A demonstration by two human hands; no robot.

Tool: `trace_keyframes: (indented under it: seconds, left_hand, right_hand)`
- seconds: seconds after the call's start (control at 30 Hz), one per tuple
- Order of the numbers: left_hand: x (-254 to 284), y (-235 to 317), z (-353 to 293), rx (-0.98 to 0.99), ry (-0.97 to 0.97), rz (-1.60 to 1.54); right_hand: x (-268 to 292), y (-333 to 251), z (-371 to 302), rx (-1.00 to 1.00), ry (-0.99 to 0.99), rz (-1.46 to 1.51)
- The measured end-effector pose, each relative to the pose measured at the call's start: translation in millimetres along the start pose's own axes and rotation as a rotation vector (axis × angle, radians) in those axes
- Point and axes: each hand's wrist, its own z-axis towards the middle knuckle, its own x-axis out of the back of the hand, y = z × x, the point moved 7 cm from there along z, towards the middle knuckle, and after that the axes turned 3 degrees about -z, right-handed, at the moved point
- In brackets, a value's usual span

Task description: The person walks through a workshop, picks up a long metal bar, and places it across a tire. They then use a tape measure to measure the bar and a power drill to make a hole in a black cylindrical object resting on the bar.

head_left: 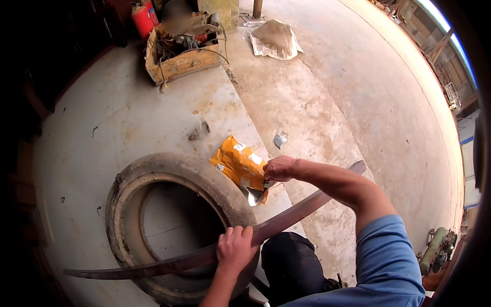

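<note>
**Steel strip braced on tyre, packet in the other hand**

Steel, or some dark metal: a long flat curved strip runs from lower left of the frame up to centre right, lying across the top of a worn tyre that rests flat on the floor. Left hand is clenched over the strip where it crosses the tyre's near rim, pressing it down. Right hand is pinched shut on the corner of an orange packet just beyond the tyre's right edge, centre frame; a silvery inner flap shows beneath the fingers.

Judgement: the strip is long and only pinned at one point, so it could pivot. Steady downward pressure from the left hand near the tyre rim should keep it from swinging while the right hand works the packet. Strip edges may be sharp; the palm is better kept on the flat face.

Surface: bare concrete floor, dusty and stained, with a shallow step running up the middle. A wooden crate of cables and tools sits at upper left, a red cylinder behind it, a crumpled sack at top centre, and a small foil scrap near the packet.
</note>
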Motion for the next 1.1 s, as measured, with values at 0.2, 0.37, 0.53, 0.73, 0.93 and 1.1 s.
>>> trace_keyframes:
  seconds: [0.2, 0.37, 0.53, 0.73, 0.93, 1.1]
  left_hand:
    - [3, 3, 1, -0.033, 0.065, -0.003]
    - [6, 4, -2, -0.034, 0.085, 0.005]
    - [1, 1, -3, -0.020, 0.087, -0.005]
    - [3, 3, -3, -0.009, 0.076, -0.007]
    - [3, 6, -2, -0.018, 0.068, -0.012]
    - [6, 4, -6, 0.011, 0.022, -0.004]
  right_hand:
    - [46, -13, -8, 0.131, 0.096, 0.376]
    - [73, 10, -3, -0.184, 0.273, 1.199]
    - [98, 2, -11, -0.344, 0.273, 1.313]
    - [116, -22, -57, -0.303, 0.311, 1.451]
    - [171, -55, -122, -0.245, 0.373, 1.580]
    - [207, -94, -167, -0.075, 0.508, 1.542]
